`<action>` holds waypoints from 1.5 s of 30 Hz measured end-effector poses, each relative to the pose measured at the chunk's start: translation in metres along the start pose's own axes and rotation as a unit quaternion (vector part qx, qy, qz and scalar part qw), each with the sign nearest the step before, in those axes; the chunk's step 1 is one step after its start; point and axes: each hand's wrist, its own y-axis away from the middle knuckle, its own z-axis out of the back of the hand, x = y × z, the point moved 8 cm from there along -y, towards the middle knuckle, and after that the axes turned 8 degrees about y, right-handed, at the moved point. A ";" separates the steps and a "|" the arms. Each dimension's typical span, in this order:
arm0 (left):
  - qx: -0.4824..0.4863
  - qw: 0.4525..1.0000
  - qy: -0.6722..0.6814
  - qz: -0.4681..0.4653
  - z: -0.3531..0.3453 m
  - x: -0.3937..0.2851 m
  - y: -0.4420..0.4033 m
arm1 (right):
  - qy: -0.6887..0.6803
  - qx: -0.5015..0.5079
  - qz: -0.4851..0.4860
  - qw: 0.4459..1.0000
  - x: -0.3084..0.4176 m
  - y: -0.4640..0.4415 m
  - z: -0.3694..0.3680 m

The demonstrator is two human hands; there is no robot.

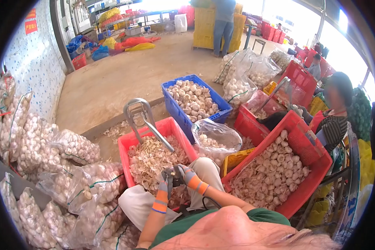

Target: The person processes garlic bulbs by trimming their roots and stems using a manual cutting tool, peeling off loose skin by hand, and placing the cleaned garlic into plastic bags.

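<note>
My left hand, in a grey glove with an orange cuff, is closed above the red crate between my knees. Right against it is my right hand, gloved the same way, with curled fingers. A small pale bit shows between the two hands, but what they hold is mostly hidden. Under them, garlic skins and trimmings fill the crate. A bent metal tube frame with a flat bar reaches over its far side. To my right, a tilted red crate holds many garlic bulbs.
A blue crate of garlic stands ahead, beside an open plastic bag of garlic. Filled net bags are piled at my left. A seated co-worker is at the right; another person stands by yellow crates.
</note>
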 end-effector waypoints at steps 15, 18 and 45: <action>-0.083 0.989 0.051 -0.110 -0.049 -0.084 0.049 | 0.070 0.103 0.010 0.992 0.018 -0.016 -0.026; -0.122 0.978 -0.094 -0.138 -0.023 -0.074 0.043 | -0.085 0.104 0.012 0.991 -0.032 -0.014 -0.055; -0.113 0.991 -0.030 -0.057 -0.006 -0.049 0.052 | 0.056 0.078 -0.035 0.995 -0.018 -0.036 -0.028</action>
